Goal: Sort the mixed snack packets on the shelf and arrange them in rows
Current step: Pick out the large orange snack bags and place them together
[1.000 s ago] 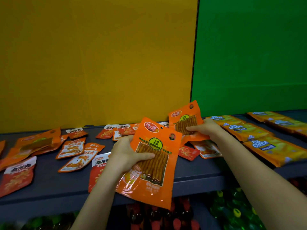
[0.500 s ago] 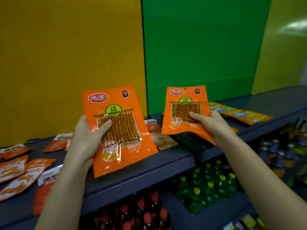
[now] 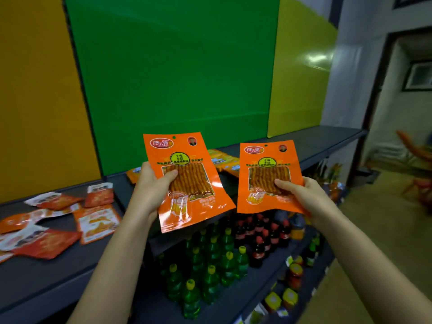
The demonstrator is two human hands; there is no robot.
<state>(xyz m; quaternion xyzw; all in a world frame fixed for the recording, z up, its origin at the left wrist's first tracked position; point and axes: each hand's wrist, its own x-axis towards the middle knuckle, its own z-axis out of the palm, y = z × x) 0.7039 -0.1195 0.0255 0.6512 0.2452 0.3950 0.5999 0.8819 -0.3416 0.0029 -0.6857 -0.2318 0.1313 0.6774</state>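
My left hand (image 3: 153, 190) grips a large orange snack packet (image 3: 187, 183) with a clear window, held upright above the dark shelf (image 3: 46, 272). My right hand (image 3: 301, 195) holds a second, matching orange packet (image 3: 266, 160) upright just to its right. Both packets hang in the air near the shelf's front edge. Several smaller orange and red packets (image 3: 95, 220) lie scattered on the shelf at the left. Yellow cheese packets (image 3: 224, 161) lie flat on the shelf behind the two held packets, partly hidden by them.
Green, yellow and orange panels back the shelf. The shelf stretches bare to the right (image 3: 327, 141). Below stands a lower shelf with green bottles (image 3: 210, 272), dark red-capped bottles (image 3: 261, 235) and small jars (image 3: 294, 274). An orange chair (image 3: 413, 160) stands far right.
My view has swung to the right along the shelf. Both hands carried their orange packets rightward and now hold them side by side, upright and closer together.
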